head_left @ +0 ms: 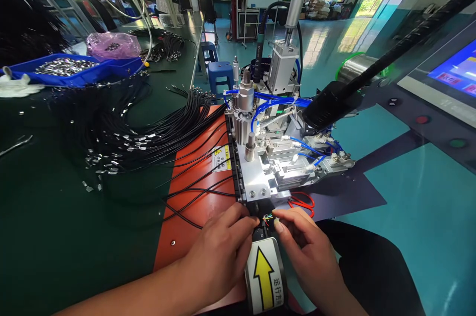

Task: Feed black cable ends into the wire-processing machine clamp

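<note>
My left hand (pixel 226 249) is closed around the end of a black cable at the front of the machine, fingertips bent inward. From that end several thin coloured wires (pixel 267 218) fan out, green, yellow and red among them. The fingertips of my right hand (pixel 310 244) pinch at the tips of these wires from the other side. Just beneath both hands is a metal cover (pixel 250 276) with a yellow arrow label (pixel 264 276). Above them stands the machine's silver plate (pixel 256 177) with its cylinders. Black cables (pixel 193 192) lie across the orange-red panel (pixel 208 202) on the left.
Red-handled scissors (pixel 311 202) lie behind my right hand. A large bundle of black cables (pixel 148 142) with metal connectors covers part of the green table (pixel 55 236). A blue tray (pixel 104 70) holds small metal parts. A black tube (pixel 330 105) slants overhead; a screen panel (pixel 439 102) stands right.
</note>
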A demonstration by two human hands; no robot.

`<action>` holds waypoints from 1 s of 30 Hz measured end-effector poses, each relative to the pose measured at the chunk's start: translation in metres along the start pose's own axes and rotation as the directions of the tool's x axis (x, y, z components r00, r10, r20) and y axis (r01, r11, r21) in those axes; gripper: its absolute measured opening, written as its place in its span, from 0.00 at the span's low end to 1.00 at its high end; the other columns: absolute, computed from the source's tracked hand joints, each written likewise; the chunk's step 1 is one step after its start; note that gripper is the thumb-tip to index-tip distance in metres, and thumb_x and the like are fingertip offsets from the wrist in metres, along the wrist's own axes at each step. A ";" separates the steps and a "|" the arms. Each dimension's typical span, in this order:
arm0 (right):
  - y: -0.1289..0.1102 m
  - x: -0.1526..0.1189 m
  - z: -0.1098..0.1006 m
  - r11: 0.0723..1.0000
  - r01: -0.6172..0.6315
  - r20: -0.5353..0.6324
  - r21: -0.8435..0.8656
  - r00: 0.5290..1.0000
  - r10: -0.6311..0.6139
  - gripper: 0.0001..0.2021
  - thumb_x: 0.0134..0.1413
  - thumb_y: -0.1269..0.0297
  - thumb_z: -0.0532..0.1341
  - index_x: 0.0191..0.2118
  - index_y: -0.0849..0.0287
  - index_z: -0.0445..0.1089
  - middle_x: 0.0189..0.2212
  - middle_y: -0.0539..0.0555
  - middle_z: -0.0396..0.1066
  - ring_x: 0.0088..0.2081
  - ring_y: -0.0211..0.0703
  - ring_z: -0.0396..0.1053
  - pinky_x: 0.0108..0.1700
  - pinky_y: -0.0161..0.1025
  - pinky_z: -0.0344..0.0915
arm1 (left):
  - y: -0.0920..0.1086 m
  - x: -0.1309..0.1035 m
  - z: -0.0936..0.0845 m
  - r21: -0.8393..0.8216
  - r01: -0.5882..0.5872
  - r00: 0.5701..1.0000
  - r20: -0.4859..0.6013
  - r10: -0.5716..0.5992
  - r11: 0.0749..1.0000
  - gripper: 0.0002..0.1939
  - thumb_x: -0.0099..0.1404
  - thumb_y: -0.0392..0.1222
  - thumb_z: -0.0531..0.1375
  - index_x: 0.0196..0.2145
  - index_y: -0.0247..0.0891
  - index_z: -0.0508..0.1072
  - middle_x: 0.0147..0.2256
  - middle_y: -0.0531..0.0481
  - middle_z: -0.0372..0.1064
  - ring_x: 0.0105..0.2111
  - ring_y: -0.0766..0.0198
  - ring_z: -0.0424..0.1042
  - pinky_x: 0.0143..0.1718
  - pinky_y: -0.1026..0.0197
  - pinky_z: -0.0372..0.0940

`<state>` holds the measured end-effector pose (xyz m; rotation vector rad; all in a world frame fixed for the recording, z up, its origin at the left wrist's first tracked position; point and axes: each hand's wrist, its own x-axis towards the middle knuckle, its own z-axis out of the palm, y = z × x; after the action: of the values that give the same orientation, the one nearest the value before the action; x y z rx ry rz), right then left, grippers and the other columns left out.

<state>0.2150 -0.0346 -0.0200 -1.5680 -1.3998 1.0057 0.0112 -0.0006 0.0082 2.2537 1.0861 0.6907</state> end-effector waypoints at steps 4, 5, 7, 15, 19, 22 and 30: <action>0.000 0.001 0.000 1.000 0.030 0.005 -0.005 1.000 -0.030 0.11 0.65 0.59 0.60 0.50 0.50 0.73 0.44 0.53 0.74 0.42 0.46 0.74 0.44 0.41 0.72 | 0.000 0.000 0.000 0.010 -0.001 1.000 -0.003 0.001 1.000 0.12 0.69 0.30 0.51 0.42 0.38 0.74 0.38 0.45 0.66 0.35 0.60 0.68 0.33 0.61 0.66; 0.000 0.001 0.000 0.999 0.036 0.008 -0.007 0.999 -0.036 0.11 0.65 0.59 0.59 0.50 0.50 0.73 0.44 0.53 0.74 0.42 0.45 0.74 0.44 0.40 0.72 | 0.000 0.000 0.000 0.011 -0.001 1.000 -0.003 0.001 1.000 0.12 0.69 0.30 0.51 0.42 0.38 0.74 0.38 0.45 0.66 0.35 0.60 0.68 0.33 0.60 0.66; -0.001 0.000 -0.001 0.999 0.037 -0.009 -0.011 0.999 -0.037 0.10 0.65 0.59 0.59 0.50 0.50 0.73 0.44 0.52 0.74 0.42 0.44 0.74 0.43 0.39 0.72 | 0.000 0.000 0.000 0.011 -0.001 1.000 -0.005 0.001 1.000 0.12 0.69 0.29 0.52 0.43 0.38 0.73 0.39 0.45 0.66 0.35 0.59 0.68 0.34 0.60 0.66; -0.004 -0.003 -0.001 0.996 0.081 -0.035 -0.036 0.996 -0.082 0.08 0.65 0.59 0.59 0.45 0.49 0.75 0.42 0.51 0.75 0.44 0.44 0.74 0.44 0.37 0.71 | -0.001 0.000 0.000 0.000 0.005 1.000 0.006 -0.005 1.000 0.13 0.69 0.30 0.51 0.44 0.39 0.73 0.39 0.46 0.66 0.36 0.60 0.68 0.35 0.60 0.65; -0.002 -0.004 -0.001 0.997 0.072 -0.023 -0.041 0.997 -0.073 0.09 0.65 0.59 0.59 0.46 0.49 0.76 0.43 0.52 0.76 0.45 0.46 0.73 0.46 0.39 0.71 | -0.001 0.000 0.001 -0.002 0.012 1.000 0.019 -0.012 1.000 0.12 0.69 0.30 0.51 0.43 0.39 0.73 0.39 0.45 0.65 0.36 0.60 0.68 0.35 0.59 0.65; -0.002 -0.004 -0.001 0.996 0.082 -0.016 -0.044 0.996 -0.083 0.09 0.66 0.60 0.59 0.47 0.50 0.76 0.43 0.52 0.75 0.45 0.46 0.73 0.47 0.40 0.70 | -0.001 0.000 0.001 0.002 0.009 1.000 0.022 -0.009 1.000 0.13 0.69 0.30 0.51 0.44 0.39 0.73 0.39 0.45 0.65 0.36 0.60 0.68 0.35 0.59 0.65; -0.003 -0.005 -0.001 0.986 0.162 -0.013 -0.045 0.987 -0.163 0.09 0.66 0.63 0.59 0.47 0.50 0.76 0.41 0.51 0.75 0.43 0.43 0.73 0.45 0.38 0.69 | -0.001 0.000 0.000 -0.002 -0.006 1.000 0.003 0.006 1.000 0.12 0.71 0.31 0.51 0.41 0.38 0.73 0.38 0.46 0.65 0.35 0.60 0.68 0.34 0.60 0.65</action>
<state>0.2148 -0.0391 -0.0169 -1.4638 -1.5212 0.8683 0.0112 -0.0001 0.0078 2.2568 1.0770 0.6906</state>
